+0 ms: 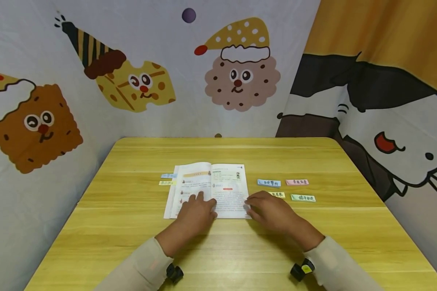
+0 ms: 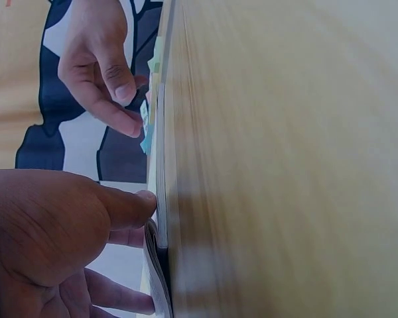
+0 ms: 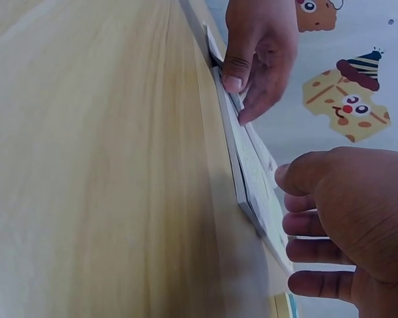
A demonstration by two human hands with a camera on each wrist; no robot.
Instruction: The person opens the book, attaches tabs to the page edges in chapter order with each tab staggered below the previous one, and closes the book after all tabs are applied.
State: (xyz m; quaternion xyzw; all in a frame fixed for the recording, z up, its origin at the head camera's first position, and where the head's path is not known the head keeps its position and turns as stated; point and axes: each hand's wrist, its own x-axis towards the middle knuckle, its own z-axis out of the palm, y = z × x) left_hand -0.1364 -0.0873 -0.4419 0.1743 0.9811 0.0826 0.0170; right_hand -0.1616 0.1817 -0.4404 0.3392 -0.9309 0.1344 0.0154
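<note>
An open book (image 1: pixel 228 202) with printed text lies on the table, its pages spread to left and right. My left hand (image 1: pixel 197 211) rests on the lower left page by the centre fold, fingers extended; in the left wrist view its thumb and fingertips are at the book's lower edge. At the right page's outer edge is my right hand (image 1: pixel 271 209), fingers loosely bent in the head view and spread apart in the right wrist view, nothing gripped. A blue tab (image 1: pixel 168 176) and a yellow tab (image 1: pixel 166 183) stick out from the book's left side.
Right of the book lie a blue paper strip (image 1: pixel 269 183), a pink strip (image 1: pixel 297 182), a green strip (image 1: pixel 303 198) and a yellow strip (image 1: pixel 277 195) partly behind my right hand, all with handwriting. The wooden table (image 1: pixel 218 258) ends at a cartoon-printed curtain (image 1: pixel 189 121).
</note>
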